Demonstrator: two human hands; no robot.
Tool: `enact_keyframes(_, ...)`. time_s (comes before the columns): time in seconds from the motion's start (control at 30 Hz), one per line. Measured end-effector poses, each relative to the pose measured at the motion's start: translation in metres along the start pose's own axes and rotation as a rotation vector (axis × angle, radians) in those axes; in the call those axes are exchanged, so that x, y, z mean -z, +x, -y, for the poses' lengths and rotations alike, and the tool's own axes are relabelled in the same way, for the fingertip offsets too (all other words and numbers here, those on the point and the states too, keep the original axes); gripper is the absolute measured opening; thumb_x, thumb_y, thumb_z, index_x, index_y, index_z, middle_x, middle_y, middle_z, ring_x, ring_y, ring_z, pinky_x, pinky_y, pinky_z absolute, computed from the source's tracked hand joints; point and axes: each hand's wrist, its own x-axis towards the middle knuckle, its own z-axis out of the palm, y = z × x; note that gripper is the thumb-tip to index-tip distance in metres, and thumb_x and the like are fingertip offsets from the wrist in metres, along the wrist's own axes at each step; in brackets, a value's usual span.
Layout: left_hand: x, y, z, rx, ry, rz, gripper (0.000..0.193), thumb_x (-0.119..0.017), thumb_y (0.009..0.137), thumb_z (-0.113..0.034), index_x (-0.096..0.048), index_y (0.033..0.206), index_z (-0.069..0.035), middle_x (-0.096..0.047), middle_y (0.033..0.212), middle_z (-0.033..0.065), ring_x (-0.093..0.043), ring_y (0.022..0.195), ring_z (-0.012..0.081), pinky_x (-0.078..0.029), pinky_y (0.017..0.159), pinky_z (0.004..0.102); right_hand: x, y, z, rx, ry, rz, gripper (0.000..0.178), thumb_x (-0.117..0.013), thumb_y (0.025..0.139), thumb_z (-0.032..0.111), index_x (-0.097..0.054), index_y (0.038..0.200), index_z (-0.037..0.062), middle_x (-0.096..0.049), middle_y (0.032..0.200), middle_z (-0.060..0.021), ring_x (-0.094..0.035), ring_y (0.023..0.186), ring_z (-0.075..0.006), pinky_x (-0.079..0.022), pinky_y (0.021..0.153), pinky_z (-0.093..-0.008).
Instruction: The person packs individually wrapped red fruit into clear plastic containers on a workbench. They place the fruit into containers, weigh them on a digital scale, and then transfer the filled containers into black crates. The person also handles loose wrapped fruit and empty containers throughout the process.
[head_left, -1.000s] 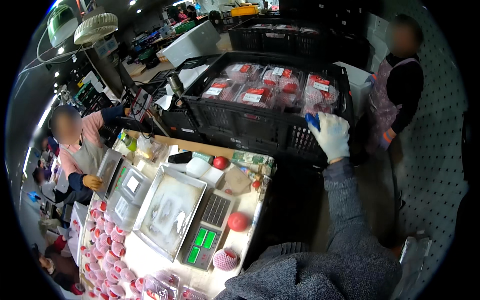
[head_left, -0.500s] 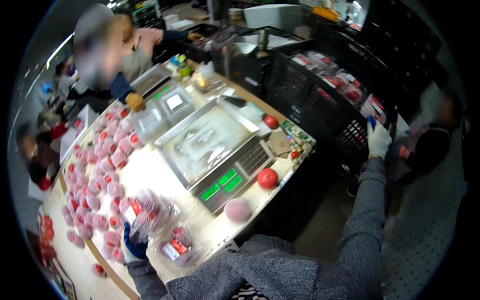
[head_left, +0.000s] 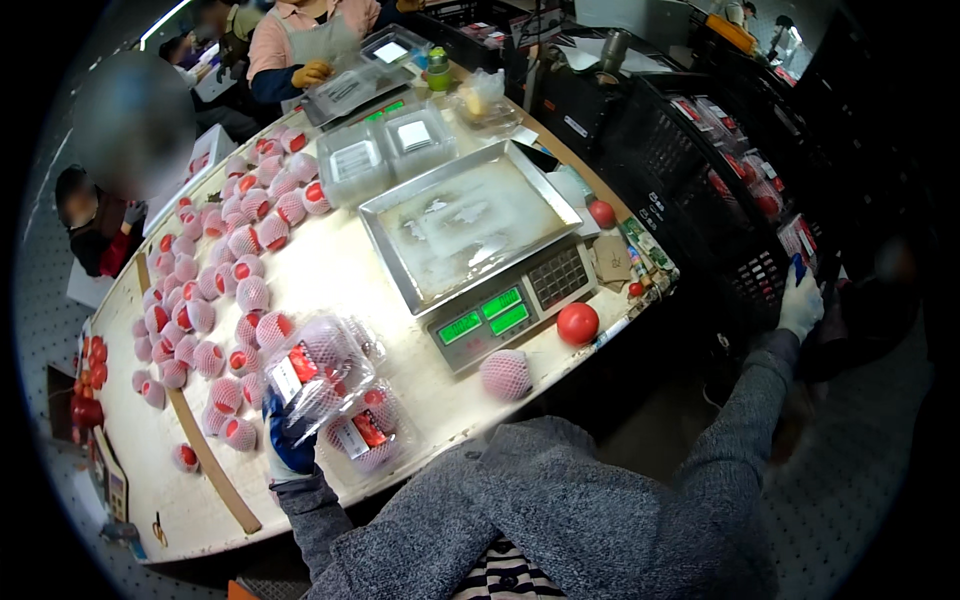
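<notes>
My left hand (head_left: 290, 440), in a white and blue glove, is closed on the lower edge of a clear plastic fruit pack (head_left: 322, 365) holding round fruit in pink foam nets. It tilts above a second such pack (head_left: 372, 432) lying on the table, partly covering it. My right arm stretches far out to the right. There my gloved right hand (head_left: 800, 300) has its blue fingertips on a labelled fruit pack (head_left: 796, 238) at the near end of a black crate (head_left: 755, 280); part of its grip is hidden.
Many netted red fruits (head_left: 253, 240) spread over the white table (head_left: 330, 280). A digital scale with a steel tray (head_left: 470, 225) stands centrally, a bare red fruit (head_left: 577, 325) and a netted one (head_left: 506, 375) beside it. Clear containers (head_left: 352, 165) sit behind. A co-worker's gloved hand (head_left: 312, 72) is at the far side.
My view has turned, shifting the table rightward in the picture. Both my hands keep their places at the packs. The co-worker's gloved hand has drawn back from the clear containers.
</notes>
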Motion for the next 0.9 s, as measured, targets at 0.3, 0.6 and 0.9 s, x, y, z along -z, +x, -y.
enact_keyframes(0.3, 0.032, 0.0, 0.003, -0.106, 0.703, -0.145, 0.057, -0.063, 0.081, -0.017, -0.038, 0.13, -0.002, -0.053, 0.111, 0.0119, -0.058, 0.094, 0.0216, -0.048, 0.073, 0.0261, -0.039, 0.005, -0.019, 0.129, 0.002, -0.158, 0.046, -0.042, 0.09, 0.049, -0.06, 0.109, 0.0119, -0.065, 0.085, -0.0153, -0.062, 0.078, -0.034, -0.048, 0.068, -0.0444)
enact_keyframes(0.6, -0.128, 0.025, -0.099, -0.917, 1.177, -0.269, 0.059, -0.069, 0.072, -0.024, -0.047, 0.12, 0.002, -0.052, 0.114, 0.0208, -0.054, 0.096, 0.0357, -0.042, 0.086, 0.0407, -0.059, 0.023, -0.038, 0.047, -0.076, -0.08, 0.045, -0.039, 0.09, 0.052, -0.054, 0.12, 0.0218, -0.066, 0.095, -0.0094, -0.064, 0.084, -0.0295, -0.051, 0.067, -0.0409)
enact_keyframes(0.9, -0.138, 0.099, -0.05, 0.073, 1.446, 0.287, 0.048, -0.05, 0.081, -0.046, -0.065, 0.1, -0.004, -0.063, 0.101, 0.0181, -0.06, 0.097, 0.0304, -0.044, 0.086, 0.0392, -0.011, -0.002, 0.0, 0.257, -0.11, -0.543, 0.031, -0.057, 0.08, 0.049, -0.064, 0.094, 0.0219, -0.061, 0.062, -0.003, -0.054, 0.043, -0.0245, -0.038, 0.038, -0.0369)
